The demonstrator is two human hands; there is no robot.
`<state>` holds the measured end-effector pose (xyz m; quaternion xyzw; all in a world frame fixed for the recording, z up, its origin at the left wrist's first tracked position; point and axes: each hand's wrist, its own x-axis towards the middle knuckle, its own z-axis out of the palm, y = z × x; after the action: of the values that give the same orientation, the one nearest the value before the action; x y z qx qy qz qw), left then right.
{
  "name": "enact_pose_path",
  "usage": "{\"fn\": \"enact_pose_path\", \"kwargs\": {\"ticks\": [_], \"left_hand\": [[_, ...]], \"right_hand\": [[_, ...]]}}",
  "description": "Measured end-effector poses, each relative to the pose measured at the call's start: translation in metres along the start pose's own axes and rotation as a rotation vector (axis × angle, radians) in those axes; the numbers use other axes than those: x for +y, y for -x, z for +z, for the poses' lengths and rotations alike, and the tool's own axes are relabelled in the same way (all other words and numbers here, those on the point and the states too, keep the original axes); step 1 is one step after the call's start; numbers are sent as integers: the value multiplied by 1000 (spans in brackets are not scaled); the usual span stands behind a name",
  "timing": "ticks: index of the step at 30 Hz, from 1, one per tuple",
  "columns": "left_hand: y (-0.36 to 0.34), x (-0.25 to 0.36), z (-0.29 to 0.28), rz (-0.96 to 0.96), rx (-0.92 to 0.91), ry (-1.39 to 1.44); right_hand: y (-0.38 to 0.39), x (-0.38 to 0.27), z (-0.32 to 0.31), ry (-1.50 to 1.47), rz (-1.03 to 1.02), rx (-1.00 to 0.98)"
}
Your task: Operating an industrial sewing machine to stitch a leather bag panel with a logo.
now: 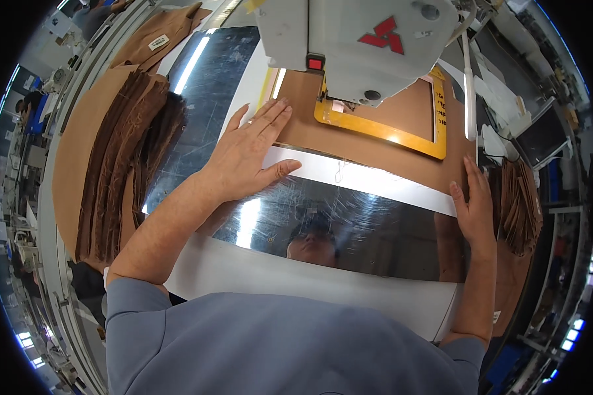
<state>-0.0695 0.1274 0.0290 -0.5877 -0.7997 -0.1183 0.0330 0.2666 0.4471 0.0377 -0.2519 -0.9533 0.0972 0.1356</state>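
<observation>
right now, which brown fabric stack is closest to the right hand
The smaller, fanned brown fabric stack at far right: it lies just right of the right hand, while the larger brown fabric stack lies at far left.

Left hand (254, 158) plus right hand (474, 203): two hands are showing. One ring (250, 121) is showing. One machine head (369, 46) is showing; two dark caps (430, 12) and one red switch (315, 63) are counting with it. One yellow frame (389, 138), one brown sheet (362, 150), one white strip (375, 181) and one loose thread (340, 172) are appearing. Left stack (115, 171) and right stack (520, 210) are making two; pieces are overlapping, so per-stack count is staying unclear. At least one shiny plate (389, 237) is showing. One monitor (541, 137) and one white tube (468, 85) are appearing. One upper-left label (158, 43) is showing.
</observation>
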Motion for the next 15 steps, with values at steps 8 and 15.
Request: {"fn": "enact_pose_path", "kwargs": {"ticks": [8, 15], "left_hand": [[1, 0, 5, -26, -90, -276], [2, -5, 12, -83, -31, -312]], "right_hand": [[-21, 7, 26, 132, -41, -75], [-33, 8, 37, 184, -56, -50]]}}
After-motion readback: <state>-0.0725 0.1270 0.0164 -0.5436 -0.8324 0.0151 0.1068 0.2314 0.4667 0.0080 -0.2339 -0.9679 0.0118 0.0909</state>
